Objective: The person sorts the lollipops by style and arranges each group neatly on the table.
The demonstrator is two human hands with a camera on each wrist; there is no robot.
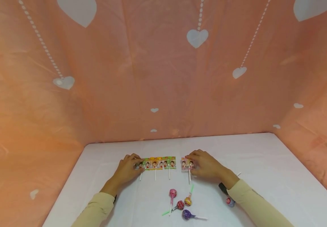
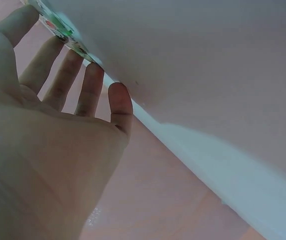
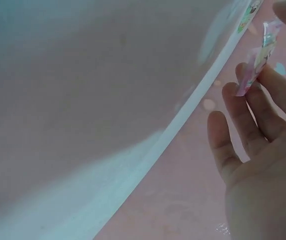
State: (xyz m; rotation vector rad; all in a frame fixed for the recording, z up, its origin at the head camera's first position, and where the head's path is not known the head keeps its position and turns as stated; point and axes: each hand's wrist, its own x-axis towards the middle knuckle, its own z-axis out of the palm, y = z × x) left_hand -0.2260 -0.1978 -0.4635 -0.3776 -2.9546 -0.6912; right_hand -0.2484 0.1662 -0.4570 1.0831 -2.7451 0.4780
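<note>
Three flat-wrapped lollipops lie side by side in a row: a green lollipop (image 1: 146, 164) at the left end, an orange one (image 1: 155, 164) in the middle and another green one (image 1: 169, 163) at the right. My left hand (image 1: 127, 168) touches the left green lollipop, its fairly straight fingertips along the wrapper in the left wrist view. With my right hand (image 1: 207, 165) I pinch a pink flat-wrapped lollipop (image 1: 184, 164), a small gap to the right of the row. The right wrist view shows its wrapper (image 3: 257, 65) between thumb and fingers. All the white sticks point towards me.
Nearer me on the white table (image 1: 140, 205) lie several round lollipops: a pink one (image 1: 173, 193), a yellow one (image 1: 188, 201), a red one (image 1: 180, 205) and a purple one (image 1: 186, 214). Another round lollipop (image 1: 230, 201) sits beside my right sleeve. Peach heart-patterned cloth (image 1: 169, 78) encloses the table.
</note>
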